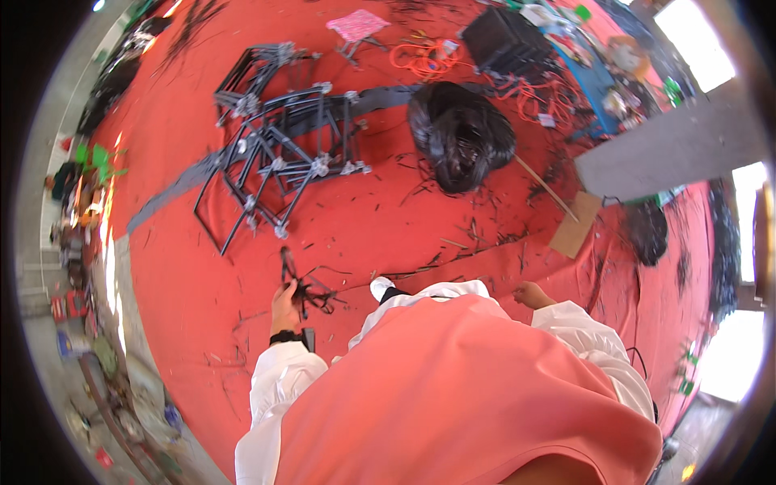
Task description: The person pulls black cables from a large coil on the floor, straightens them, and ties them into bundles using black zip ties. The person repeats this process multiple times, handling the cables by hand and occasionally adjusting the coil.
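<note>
My left hand (286, 308), with a dark band at the wrist, grips a tangle of dark thin strips (312, 295) that hangs out over the red floor covering. My right hand (533, 295) is at my right side with its fingers curled; no object shows in it, but whether the fingers are fully closed is unclear. Beyond my left hand lies a pile of dark tubular frames (285, 145) with pale wrapped joints. A full black plastic bag (461, 136) stands to the right of the frames. Dark scraps (433, 260) are strewn over the red floor covering (351, 224).
A brown cardboard piece (576, 225) with a long stick (545, 186) lies near a grey pillar (667, 151). Farther off are a pink-topped stool (356, 25), orange cables (427, 59), stacked black crates (506, 45) and a cluttered blue table (585, 76). Another black bag (645, 233) stands past the cardboard.
</note>
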`<state>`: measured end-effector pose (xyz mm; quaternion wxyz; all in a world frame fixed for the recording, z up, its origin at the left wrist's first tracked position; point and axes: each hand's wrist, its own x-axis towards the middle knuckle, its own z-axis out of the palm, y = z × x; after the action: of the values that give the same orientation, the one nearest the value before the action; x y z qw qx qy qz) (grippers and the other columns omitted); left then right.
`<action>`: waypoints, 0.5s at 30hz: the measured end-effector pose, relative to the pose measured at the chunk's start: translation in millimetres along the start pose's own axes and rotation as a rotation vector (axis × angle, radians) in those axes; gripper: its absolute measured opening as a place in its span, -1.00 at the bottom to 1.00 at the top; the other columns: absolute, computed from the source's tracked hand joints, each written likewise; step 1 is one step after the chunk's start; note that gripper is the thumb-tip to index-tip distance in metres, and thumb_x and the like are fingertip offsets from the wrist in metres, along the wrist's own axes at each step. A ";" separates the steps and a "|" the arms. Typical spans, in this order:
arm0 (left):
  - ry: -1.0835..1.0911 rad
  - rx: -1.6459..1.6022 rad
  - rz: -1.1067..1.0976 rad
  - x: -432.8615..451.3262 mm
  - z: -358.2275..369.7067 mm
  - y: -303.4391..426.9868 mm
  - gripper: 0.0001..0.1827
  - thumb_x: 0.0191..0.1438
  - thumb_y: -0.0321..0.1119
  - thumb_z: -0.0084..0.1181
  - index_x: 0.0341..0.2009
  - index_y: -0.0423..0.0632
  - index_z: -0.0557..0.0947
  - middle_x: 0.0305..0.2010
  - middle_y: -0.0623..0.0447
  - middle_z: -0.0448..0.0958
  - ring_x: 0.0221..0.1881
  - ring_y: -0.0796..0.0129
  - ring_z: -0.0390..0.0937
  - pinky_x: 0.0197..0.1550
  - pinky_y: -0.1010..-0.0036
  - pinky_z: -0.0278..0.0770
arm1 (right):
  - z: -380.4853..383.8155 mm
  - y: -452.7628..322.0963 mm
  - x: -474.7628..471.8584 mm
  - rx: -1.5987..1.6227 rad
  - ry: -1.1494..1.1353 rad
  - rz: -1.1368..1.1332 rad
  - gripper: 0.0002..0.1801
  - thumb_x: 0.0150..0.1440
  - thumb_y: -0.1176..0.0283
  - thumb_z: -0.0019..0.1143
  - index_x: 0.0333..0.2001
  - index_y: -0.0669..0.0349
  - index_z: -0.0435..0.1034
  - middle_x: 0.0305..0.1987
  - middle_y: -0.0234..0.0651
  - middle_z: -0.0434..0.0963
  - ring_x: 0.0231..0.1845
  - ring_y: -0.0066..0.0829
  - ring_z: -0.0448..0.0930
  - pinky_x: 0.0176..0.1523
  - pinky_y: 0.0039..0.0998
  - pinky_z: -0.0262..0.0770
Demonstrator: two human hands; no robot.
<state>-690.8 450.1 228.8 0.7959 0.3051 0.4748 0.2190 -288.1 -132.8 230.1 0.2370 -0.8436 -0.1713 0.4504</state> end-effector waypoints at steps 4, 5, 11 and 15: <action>0.137 0.114 0.004 26.0 -57.9 11.9 -0.89 0.16 -0.37 0.19 -0.37 -0.09 0.58 -0.37 0.11 0.55 -0.38 0.40 0.49 -0.31 0.47 0.45 | 15.1 2.4 -8.3 0.053 0.078 0.081 -0.78 0.08 0.50 0.17 -0.20 0.40 0.52 -0.36 -0.17 0.61 -0.40 -0.41 0.63 -0.28 -0.40 0.58; 0.166 0.158 0.010 34.6 -71.6 13.5 -0.88 0.17 -0.34 0.18 -0.39 -0.05 0.57 -0.39 0.12 0.54 -0.39 0.41 0.47 -0.32 0.45 0.42 | 18.5 1.3 -9.5 0.069 0.093 0.074 -0.78 0.08 0.50 0.17 -0.21 0.40 0.52 -0.36 -0.18 0.61 -0.40 -0.41 0.63 -0.28 -0.39 0.58; 0.266 0.733 0.087 85.5 -153.3 15.2 -0.63 0.17 -0.16 0.11 -0.53 -0.20 0.56 -0.63 0.03 0.46 -0.57 0.39 0.39 -0.52 0.31 0.32 | 31.2 -13.1 -11.7 -0.307 0.178 -0.258 -0.79 0.04 0.39 0.17 -0.24 0.23 0.56 -0.31 -0.16 0.60 -0.30 -0.21 0.63 -0.17 -0.23 0.56; 0.449 1.977 0.625 110.3 -174.6 10.3 -0.68 0.02 -0.17 0.19 -0.54 -0.19 0.58 -0.62 -0.01 0.50 -0.62 0.25 0.46 -0.60 0.29 0.30 | 21.8 -15.6 -11.5 -0.162 0.141 -0.067 -0.75 0.06 0.35 0.13 -0.21 0.22 0.57 -0.36 -0.22 0.64 -0.33 -0.37 0.66 -0.20 -0.32 0.57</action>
<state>-796.7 576.4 104.0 -0.0038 0.8778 0.4786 -0.0183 -313.8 -120.3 236.0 0.1944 -0.8834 -0.2182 0.3663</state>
